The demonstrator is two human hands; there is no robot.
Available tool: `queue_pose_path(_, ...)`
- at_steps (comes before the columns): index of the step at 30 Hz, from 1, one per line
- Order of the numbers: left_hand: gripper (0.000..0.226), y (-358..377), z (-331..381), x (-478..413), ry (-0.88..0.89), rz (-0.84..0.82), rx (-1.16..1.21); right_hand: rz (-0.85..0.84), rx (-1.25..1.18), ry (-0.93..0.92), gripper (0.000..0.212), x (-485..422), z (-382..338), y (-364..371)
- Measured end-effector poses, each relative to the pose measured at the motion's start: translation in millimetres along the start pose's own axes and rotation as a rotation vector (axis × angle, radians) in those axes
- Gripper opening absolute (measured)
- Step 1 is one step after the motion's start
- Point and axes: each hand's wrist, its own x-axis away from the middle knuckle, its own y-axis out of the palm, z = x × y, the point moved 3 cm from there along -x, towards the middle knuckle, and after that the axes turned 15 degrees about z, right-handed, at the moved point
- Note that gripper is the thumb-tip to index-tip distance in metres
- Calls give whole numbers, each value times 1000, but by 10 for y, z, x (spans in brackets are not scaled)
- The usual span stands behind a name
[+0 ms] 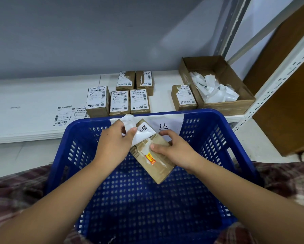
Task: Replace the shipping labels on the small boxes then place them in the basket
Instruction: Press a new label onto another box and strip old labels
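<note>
At ten o'clock white printed label sheets [65, 114] lie on the white shelf [24, 95]. At centre, the left hand [112, 143] pinches a half-peeled white shipping label [141, 136] on a small brown cardboard box [156, 165], which the right hand [176, 150] grips above the blue plastic basket [216, 124].

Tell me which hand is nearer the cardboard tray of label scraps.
Right. The right hand, gripping the small box, is left of the tray, nearer the person; the left hand, peeling the label, is farther left.
</note>
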Motion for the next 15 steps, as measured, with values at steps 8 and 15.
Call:
queue_pose_path(8,30,106,67,164,-154,-113,203,32,-37,60,56,25,72,63)
queue_pose_path(15,71,123,184,322,533,55,-233,8,50,-7,60,92,33,113)
